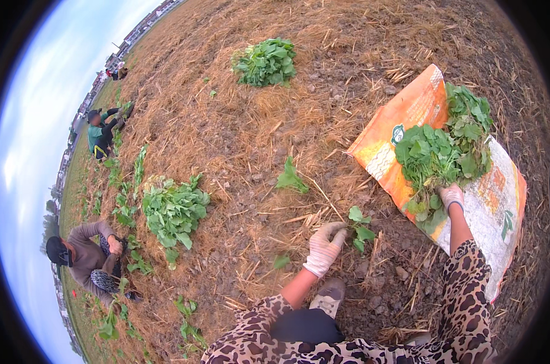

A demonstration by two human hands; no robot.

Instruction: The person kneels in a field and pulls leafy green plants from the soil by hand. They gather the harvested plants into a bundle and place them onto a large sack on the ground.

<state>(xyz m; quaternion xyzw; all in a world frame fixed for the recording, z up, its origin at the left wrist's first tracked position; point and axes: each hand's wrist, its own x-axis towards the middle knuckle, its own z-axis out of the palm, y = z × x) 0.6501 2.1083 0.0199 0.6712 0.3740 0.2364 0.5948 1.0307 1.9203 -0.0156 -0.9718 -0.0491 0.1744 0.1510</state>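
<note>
My right hand [452,196], in a pale glove, is closed around the stem end of a bunch of leafy green seedlings [427,157]. The bunch lies on an orange and white woven sack [477,214] that bears printing, spread on the soil at my right. More greens [470,109] lie on the sack behind it. Low over the ground, my left hand [326,248], in a striped white glove, has its thumb and fingers curled beside a small green plant [361,230]. Whether its fingertips grip that stem cannot be made out. A long dry stalk [322,193] ends by the fingers.
Heaps of cut greens stand at left [174,209] and farther off [265,63]. A loose leaf [292,177] lies ahead. Straw [238,136] covers the soil. My shoe [328,295] is below my left hand. Two people [86,264] [104,132] crouch along the plant row at left.
</note>
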